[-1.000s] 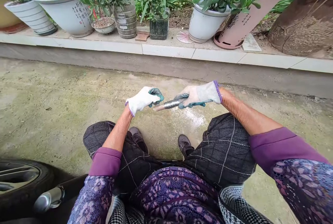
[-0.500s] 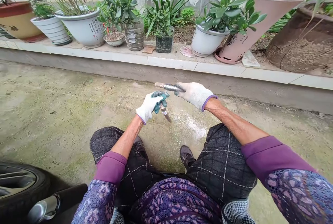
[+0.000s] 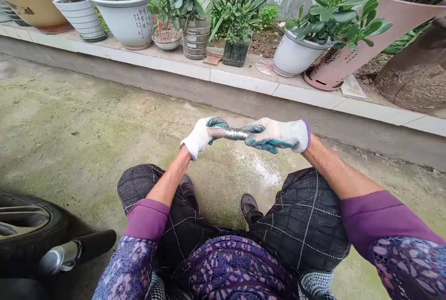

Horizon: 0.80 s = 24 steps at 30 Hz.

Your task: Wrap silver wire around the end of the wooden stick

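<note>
I sit with both hands in white gloves with green palms, held out over my knees. My right hand (image 3: pixel 278 135) grips a small, slim silvery fish (image 3: pixel 232 133) that lies level and points left. My left hand (image 3: pixel 201 136) is curled shut at the fish's left end and touches it. The small knife it held half a second ago is hidden behind the glove and the fish. A pale patch of scales (image 3: pixel 259 166) lies on the concrete under my hands.
A raised ledge (image 3: pixel 240 81) runs across the back with several potted plants, among them a white pot (image 3: pixel 294 56) and a pink pot (image 3: pixel 351 49). A car tyre (image 3: pixel 24 225) and an exhaust pipe (image 3: pixel 66 253) are at the lower left. My shoes (image 3: pixel 249 207) rest on mossy concrete.
Half a second ago my hands were apart, the knife blade pointing down from my left hand and the fish lifted. Now the fish is lower and both hands meet on it.
</note>
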Each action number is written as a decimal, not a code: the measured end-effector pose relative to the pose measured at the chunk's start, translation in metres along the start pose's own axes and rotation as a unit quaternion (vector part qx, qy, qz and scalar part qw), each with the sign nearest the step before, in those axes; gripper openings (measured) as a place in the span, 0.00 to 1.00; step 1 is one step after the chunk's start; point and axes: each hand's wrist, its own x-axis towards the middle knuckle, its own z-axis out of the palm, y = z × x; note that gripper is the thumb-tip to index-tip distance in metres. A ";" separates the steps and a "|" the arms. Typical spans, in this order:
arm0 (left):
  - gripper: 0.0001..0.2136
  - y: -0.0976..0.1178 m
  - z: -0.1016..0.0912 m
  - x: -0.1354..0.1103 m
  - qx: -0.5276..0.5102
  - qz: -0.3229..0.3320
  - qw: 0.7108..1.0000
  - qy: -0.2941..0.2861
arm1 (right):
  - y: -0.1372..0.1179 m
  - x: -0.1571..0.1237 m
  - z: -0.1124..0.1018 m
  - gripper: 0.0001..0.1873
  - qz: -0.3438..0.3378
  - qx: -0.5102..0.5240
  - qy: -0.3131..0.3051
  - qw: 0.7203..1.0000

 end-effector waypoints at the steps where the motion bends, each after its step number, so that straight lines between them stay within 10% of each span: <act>1: 0.09 0.000 -0.002 -0.001 0.019 0.009 1.000 0.000 | 0.002 -0.001 0.000 0.19 0.009 -0.033 -0.018 0.999; 11: 0.05 -0.007 0.024 -0.009 0.131 -0.044 0.990 0.002 | 0.024 0.019 -0.008 0.12 0.072 -0.445 0.188 0.873; 24: 0.11 0.009 0.043 0.000 -0.200 -0.056 0.975 -0.084 | 0.015 0.014 -0.020 0.19 -0.011 -0.394 0.352 0.849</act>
